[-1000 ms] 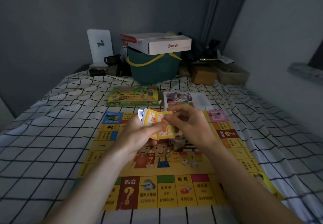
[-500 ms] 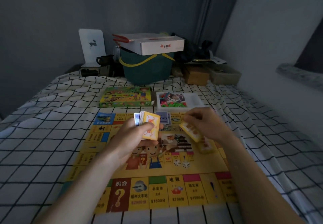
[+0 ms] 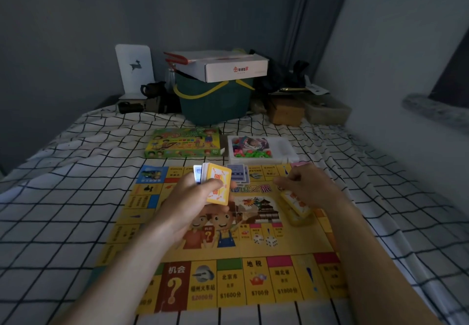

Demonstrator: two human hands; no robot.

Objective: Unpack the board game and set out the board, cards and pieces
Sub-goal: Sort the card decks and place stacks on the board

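The yellow game board (image 3: 228, 256) lies flat on the checked bedsheet. My left hand (image 3: 193, 202) grips an upright stack of yellow cards (image 3: 218, 185) above the board, with a few blue-white cards behind it. My right hand (image 3: 307, 187) hovers over the board's right side with curled fingers and pinches a tilted yellow card (image 3: 295, 201) just above a small yellow card pile (image 3: 302, 218). A pile of blue cards (image 3: 238, 176) lies near the board's far edge. Two white dice (image 3: 265, 241) sit on the board's middle.
The green game box (image 3: 182, 143) and a white tray (image 3: 289, 157) of coloured pieces stand beyond the board. A green bucket (image 3: 215, 101) topped by a white carton, a brown box (image 3: 286, 111) and other clutter line the bed's far end. A wall runs along the right.
My right hand drew a yellow card off the stack in my left hand and carried it right and down to the pile on the board. The left hand stayed put.
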